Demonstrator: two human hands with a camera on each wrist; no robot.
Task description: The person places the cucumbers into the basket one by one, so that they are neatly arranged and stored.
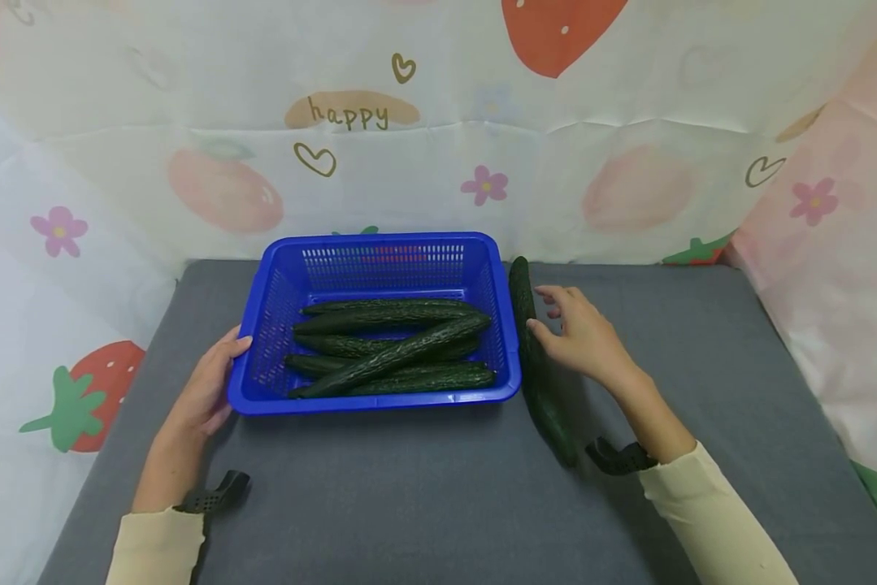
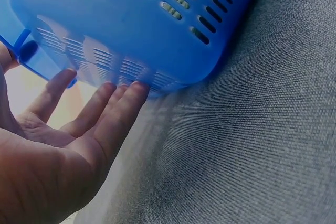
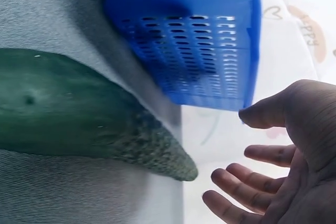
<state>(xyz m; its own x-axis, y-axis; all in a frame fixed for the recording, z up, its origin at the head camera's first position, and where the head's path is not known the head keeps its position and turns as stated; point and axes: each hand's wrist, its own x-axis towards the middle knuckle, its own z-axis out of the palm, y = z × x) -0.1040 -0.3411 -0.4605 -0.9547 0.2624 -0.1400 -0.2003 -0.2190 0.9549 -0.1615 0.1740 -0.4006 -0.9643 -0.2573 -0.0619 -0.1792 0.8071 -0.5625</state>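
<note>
A blue plastic basket holds several dark green cucumbers, lying lengthwise with one slanting across the top. My left hand holds the basket's left side, its thumb over the rim; in the left wrist view its fingers rest against the slotted wall. One more cucumber lies on the cloth along the basket's right side, its near end angled right. Right beside it is my right hand, thumb and fingers apart with nothing between them. In the right wrist view a gap separates this cucumber from the fingers.
A grey cloth covers the table, and the basket stands toward its back edge. Behind and at both sides hangs a pale curtain printed with fruit, flowers and hearts. Each wrist wears a black band.
</note>
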